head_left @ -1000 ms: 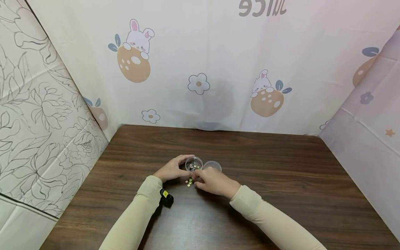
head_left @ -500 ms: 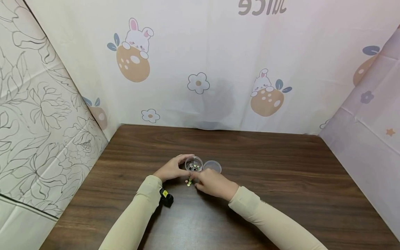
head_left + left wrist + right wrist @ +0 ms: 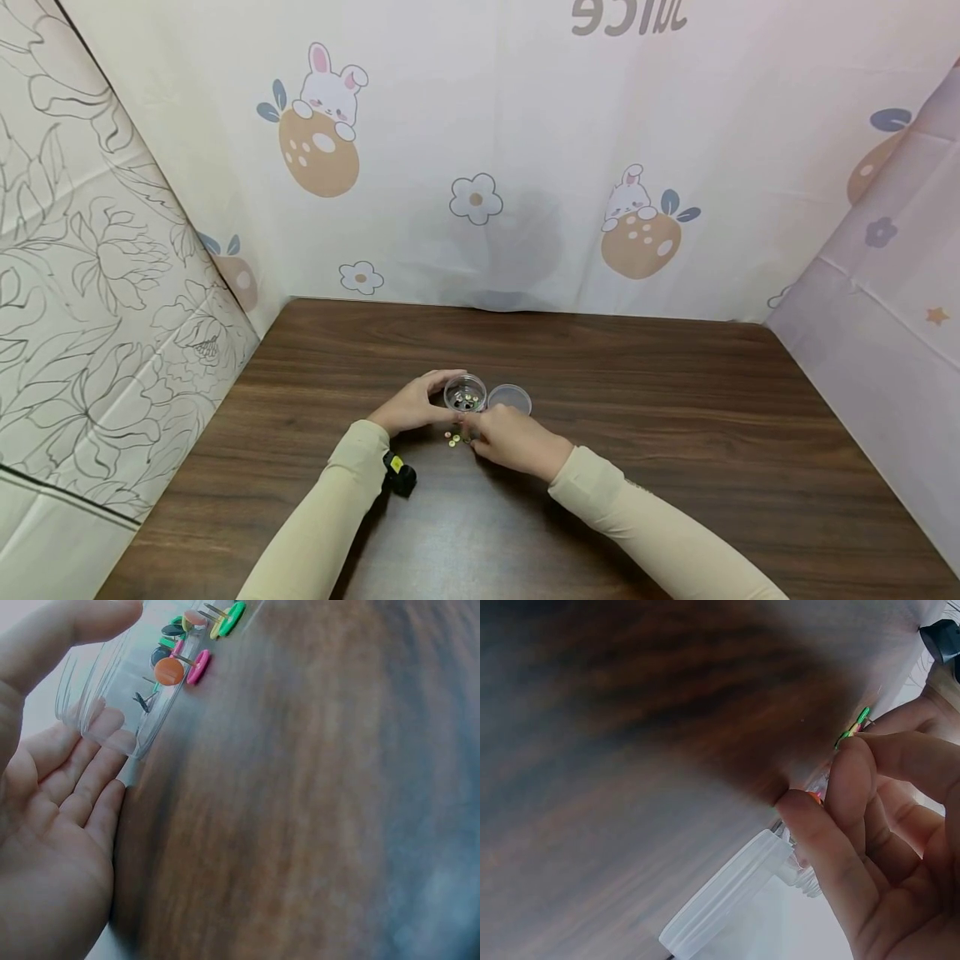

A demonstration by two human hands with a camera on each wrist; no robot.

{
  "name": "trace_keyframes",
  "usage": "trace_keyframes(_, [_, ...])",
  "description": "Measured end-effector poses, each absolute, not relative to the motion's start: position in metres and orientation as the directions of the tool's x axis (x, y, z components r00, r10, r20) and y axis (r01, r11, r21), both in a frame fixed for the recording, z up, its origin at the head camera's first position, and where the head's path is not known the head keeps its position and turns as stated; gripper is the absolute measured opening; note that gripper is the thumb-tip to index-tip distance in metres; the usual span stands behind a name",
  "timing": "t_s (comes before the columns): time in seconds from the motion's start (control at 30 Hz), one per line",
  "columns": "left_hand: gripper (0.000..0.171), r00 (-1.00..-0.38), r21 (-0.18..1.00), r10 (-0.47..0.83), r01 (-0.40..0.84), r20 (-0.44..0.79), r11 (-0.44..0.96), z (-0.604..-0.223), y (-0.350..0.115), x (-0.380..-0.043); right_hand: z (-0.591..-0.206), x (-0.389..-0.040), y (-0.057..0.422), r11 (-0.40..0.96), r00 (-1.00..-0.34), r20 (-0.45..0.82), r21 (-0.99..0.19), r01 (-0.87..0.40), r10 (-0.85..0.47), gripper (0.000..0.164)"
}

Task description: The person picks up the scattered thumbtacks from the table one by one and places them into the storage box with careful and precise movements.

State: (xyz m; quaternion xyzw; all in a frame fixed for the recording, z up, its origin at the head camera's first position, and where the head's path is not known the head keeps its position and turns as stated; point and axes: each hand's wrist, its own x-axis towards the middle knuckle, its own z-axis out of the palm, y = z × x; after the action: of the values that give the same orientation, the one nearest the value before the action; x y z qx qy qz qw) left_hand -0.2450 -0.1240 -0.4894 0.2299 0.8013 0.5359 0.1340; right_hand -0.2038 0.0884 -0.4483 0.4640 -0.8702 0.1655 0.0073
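Observation:
My left hand (image 3: 411, 406) holds a small round clear plastic container (image 3: 465, 390), thumb on the near side and fingers around the far side. Thumbtacks (image 3: 169, 671) with orange, pink, green and black heads lie in and beside it, pins showing. On the wood just in front are a few loose thumbtacks (image 3: 452, 440). Close to these, the right hand (image 3: 517, 437) has its thumb and a finger together, pinching what appears to be one thumbtack; the fingers mostly hide it. A green-headed thumbtack (image 3: 863, 715) shows just beyond the thumb tip in the right wrist view.
A round clear lid (image 3: 512, 398) lies right of the container, partly behind the right hand. A black device with a yellow label (image 3: 400, 475) is at the left wrist. The brown wooden table (image 3: 637, 375) meets patterned cloth walls at the back and sides.
One loose thumbtack has shifted from the small group towards the right thumb. The right fingers have moved slightly left, then closed together. The left hand and container stay in place.

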Motion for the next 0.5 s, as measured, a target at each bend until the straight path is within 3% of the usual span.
trace_keyframes(0.5, [0.077,-0.868,0.92,0.496,0.211,0.021,0.329,-0.4903,-0.123,-0.2457,-0.4484,-0.2027,0.0871,0.573,-0.607,0.118,-0.227,-0.787,-0.786,0.008])
